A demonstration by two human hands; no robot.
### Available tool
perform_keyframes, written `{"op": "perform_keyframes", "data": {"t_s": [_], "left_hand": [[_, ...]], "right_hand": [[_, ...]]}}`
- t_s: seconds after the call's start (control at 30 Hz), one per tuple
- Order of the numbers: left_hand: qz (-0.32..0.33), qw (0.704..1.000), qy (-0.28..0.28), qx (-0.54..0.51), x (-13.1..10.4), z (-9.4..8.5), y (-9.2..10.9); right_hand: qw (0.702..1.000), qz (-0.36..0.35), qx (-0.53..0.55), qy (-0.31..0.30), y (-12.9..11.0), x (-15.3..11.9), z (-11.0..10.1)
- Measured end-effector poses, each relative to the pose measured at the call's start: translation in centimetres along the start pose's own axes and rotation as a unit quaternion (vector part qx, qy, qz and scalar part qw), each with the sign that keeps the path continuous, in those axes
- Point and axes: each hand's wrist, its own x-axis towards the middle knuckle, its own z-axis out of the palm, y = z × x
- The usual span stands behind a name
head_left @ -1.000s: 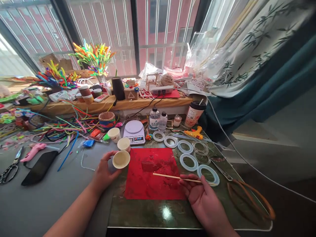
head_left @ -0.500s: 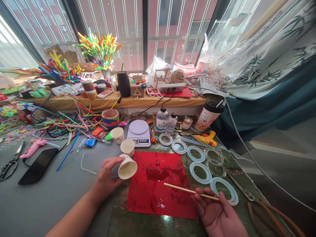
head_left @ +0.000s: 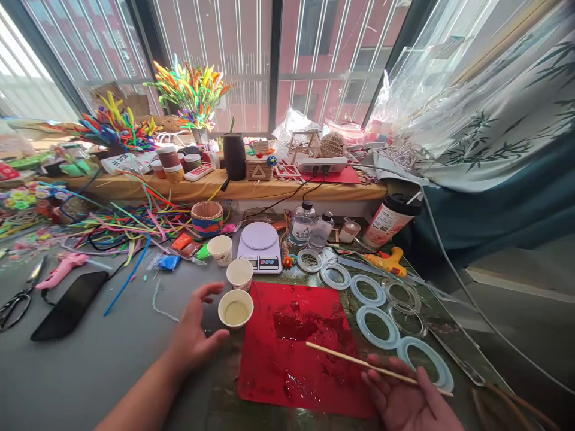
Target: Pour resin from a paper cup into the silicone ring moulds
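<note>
My left hand (head_left: pixel 197 329) is open beside a white paper cup (head_left: pixel 236 309), its thumb and fingers apart at the cup's left side. The cup stands upright with a little pale liquid or residue at its bottom. Right behind it stands a second paper cup (head_left: pixel 239 274), and a third (head_left: pixel 220 250) is farther back. My right hand (head_left: pixel 404 383), palm up, holds a thin wooden stick (head_left: pixel 354 360) between thumb and fingers. The stick's tip points left over a red sheet (head_left: pixel 265 359) with wet, shiny patches.
A white kitchen scale (head_left: pixel 259 245) and two clear bottles (head_left: pixel 300 226) stand behind the sheet. Ring-shaped silicone molds (head_left: pixel 377 327) lie to the right, near a yellow glue gun (head_left: pixel 387 261). Scissors (head_left: pixel 18 302) and a black case (head_left: pixel 69 305) are at left.
The nearest paper cup, tilted in my left hand before, now stands upright, and my left hand has let go of it. My right hand still holds the stick. The view has shifted slightly.
</note>
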Motion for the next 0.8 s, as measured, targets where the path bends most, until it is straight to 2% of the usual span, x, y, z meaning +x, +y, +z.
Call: {"op": "perform_keyframes", "data": {"t_s": [0.07, 0.13, 0.2, 0.23, 0.3, 0.4, 0.43, 0.5, 0.53, 0.6, 0.73, 0.8], "left_hand": [[-0.021, 0.998, 0.051, -0.018, 0.5, -0.8, 0.1], [-0.059, 0.994, 0.094, -0.024, 1.5, -1.8, 0.0], [-0.097, 0.989, 0.109, -0.025, 3.2, -2.6, -0.3], [-0.113, 0.988, 0.101, -0.028, 4.2, -2.8, -0.4], [-0.135, 0.988, 0.066, -0.041, 6.3, -2.7, -0.8], [-0.138, 0.988, 0.003, -0.075, 8.6, -1.8, -1.4], [-0.137, 0.987, -0.014, -0.085, 9.1, -1.5, -1.6], [-0.134, 0.984, -0.050, -0.104, 9.5, -0.9, -1.9], [-0.132, 0.983, -0.067, -0.113, 9.5, -0.7, -2.0], [-0.129, 0.978, -0.101, -0.130, 9.5, -0.4, -2.1], [-0.131, 0.966, -0.161, -0.152, 9.8, -0.1, -1.9], [-0.135, 0.961, -0.186, -0.155, 10.2, 0.2, -1.6]], "right_hand": [[0.995, -0.093, -0.032, 0.007, 0.2, -0.1, 1.1], [0.977, -0.201, -0.064, 0.019, -0.1, -0.2, 2.5], [0.939, -0.311, -0.142, 0.033, -0.6, -0.4, 3.7], [0.906, -0.365, -0.210, 0.028, -1.0, -0.6, 4.2], [0.801, -0.465, -0.377, -0.023, -1.7, -0.8, 4.6], [0.604, -0.533, -0.567, -0.175, -2.3, -0.6, 3.9], [0.551, -0.540, -0.597, -0.220, -2.4, -0.4, 3.5], [0.484, -0.542, -0.634, -0.266, -2.4, 0.2, 2.6], [0.466, -0.539, -0.646, -0.273, -2.3, 0.4, 2.3], [0.460, -0.513, -0.670, -0.277, -2.0, 0.7, 1.7], [0.496, -0.424, -0.708, -0.271, -1.3, 0.6, 1.2], [0.503, -0.404, -0.715, -0.269, -1.2, 0.5, 1.0]]}}
